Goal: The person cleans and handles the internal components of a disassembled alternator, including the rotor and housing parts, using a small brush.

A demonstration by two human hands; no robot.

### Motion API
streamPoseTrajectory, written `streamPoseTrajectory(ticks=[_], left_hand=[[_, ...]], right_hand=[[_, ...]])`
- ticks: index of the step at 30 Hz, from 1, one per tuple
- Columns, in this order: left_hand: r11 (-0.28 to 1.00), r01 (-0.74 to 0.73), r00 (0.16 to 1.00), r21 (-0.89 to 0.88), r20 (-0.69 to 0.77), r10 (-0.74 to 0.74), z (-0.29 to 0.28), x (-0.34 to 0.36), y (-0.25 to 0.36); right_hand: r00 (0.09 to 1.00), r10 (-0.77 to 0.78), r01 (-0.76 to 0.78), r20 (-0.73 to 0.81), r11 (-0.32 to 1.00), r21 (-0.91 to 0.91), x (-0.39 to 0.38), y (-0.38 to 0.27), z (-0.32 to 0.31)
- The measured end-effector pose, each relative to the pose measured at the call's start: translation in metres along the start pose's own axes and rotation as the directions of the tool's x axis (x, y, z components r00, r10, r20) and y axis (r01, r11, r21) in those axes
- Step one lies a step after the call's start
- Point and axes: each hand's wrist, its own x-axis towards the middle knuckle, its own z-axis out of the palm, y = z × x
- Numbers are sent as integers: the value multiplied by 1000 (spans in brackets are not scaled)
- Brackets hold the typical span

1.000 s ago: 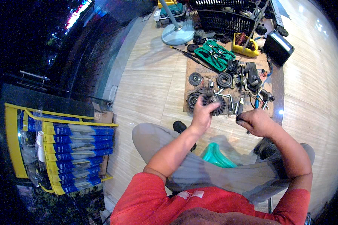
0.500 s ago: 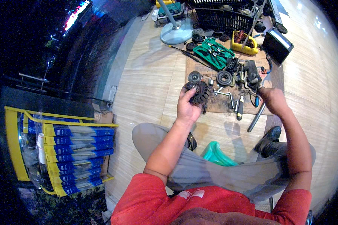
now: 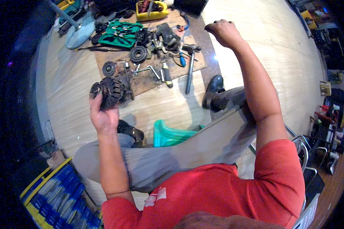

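Note:
My left hand [image 3: 104,116] is closed around a dark claw-pole alternator rotor [image 3: 111,91], its toothed side facing right. It holds the rotor above the floor, near the left front corner of the cardboard. My right hand [image 3: 225,34] hangs in the air to the right of the cardboard, fingers curled. Its palm side is hidden, so whatever it may hold cannot be made out. Closest to it on the cardboard is a hammer [image 3: 190,72], its handle pointing toward me. A black ring-shaped pulley [image 3: 138,54] and a smaller round disc [image 3: 109,68] lie beyond the rotor.
On the cardboard [image 3: 145,86] are a yellow-and-black utility knife [image 3: 167,76], a bent metal wrench [image 3: 153,72] and a blue-handled tool [image 3: 182,60]. Behind sit a green tool case [image 3: 120,34] and a yellow bin [image 3: 152,14]. A green plastic stool [image 3: 168,134] is between my legs.
My view has swung to the right, shifting the scene leftward. The right hand has moved from beside the hammer to the right, away from the cardboard. My left hand still holds the rotor.

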Motion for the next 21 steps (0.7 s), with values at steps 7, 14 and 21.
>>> streamPoseTrajectory(ticks=[7,14,21], left_hand=[[1000,24,998,-14,67,-23,4,-1,0],[985,44,990,167,123,-65,12,-9,-32],[976,148,966,158,187,-177,27,-20,-46]], right_hand=[[981,181,-180,64,984,-14,-4,20,14],[954,-137,41,268,941,336,-1,-37,19],[861,-506,212,54,452,866,-31,-159,-18]])
